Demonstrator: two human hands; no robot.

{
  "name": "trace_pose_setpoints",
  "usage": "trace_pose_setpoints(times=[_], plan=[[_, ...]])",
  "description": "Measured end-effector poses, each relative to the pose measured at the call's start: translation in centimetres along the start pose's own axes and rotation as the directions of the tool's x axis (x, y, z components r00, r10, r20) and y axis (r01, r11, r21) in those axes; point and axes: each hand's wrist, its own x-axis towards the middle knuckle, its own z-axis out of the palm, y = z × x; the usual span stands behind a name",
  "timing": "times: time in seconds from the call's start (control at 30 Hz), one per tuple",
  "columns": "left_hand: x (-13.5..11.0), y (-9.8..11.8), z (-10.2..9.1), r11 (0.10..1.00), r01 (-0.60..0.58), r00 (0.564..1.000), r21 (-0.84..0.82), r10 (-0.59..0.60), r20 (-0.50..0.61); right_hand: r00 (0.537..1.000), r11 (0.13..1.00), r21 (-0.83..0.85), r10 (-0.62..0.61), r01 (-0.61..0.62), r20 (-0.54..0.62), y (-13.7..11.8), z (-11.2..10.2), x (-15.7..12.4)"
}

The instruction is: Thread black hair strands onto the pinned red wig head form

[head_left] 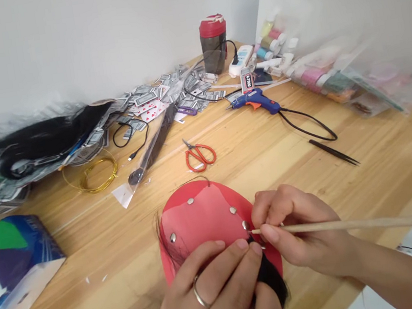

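A round red piece (pixel 197 228) with a paler pink layer and several silver metal pieces on it lies in front of me at the table's near side. My left hand (pixel 218 287), a ring on one finger, presses on its lower part. Between those fingers and the thumb runs a lock of black hair (pixel 273 278), partly hidden under the hand. My right hand (pixel 302 228) pinches a thin wooden stick (pixel 355 223). The stick's tip meets the red piece beside my left fingertips, close to one metal piece and the hair's end.
Red-handled scissors (pixel 200 156) lie just beyond. Farther off are a blue glue gun (pixel 254 101), black tweezers (pixel 333 152), a coil of gold wire (pixel 98 174), playing cards (pixel 151 110), a black hair bundle (pixel 51 133) and a red-lidded cup (pixel 215 44). Plastic bags (pixel 349 76) line the right.
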Motion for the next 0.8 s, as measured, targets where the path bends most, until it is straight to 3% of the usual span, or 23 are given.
trace_pose_setpoints(times=[0.3, 0.53, 0.8], plan=[[0.0, 0.1, 0.1, 1.000, -0.022, 1.000, 0.008, 0.022, 0.000, 0.999, 0.999, 0.023, 0.037, -0.038, 0.023, 0.2, -0.1, -0.2], [0.1, 0.1, 0.1, 1.000, -0.023, 1.000, 0.015, 0.023, -0.010, 0.976, 0.946, 0.242, 0.203, -0.217, 0.081, 0.3, -0.3, 0.0], [0.0, 0.0, 0.2, 1.000, -0.007, 1.000, -0.016, 0.006, -0.018, 0.932, 0.890, 0.303, 0.280, -0.342, 0.229, 0.4, -1.3, 0.5]])
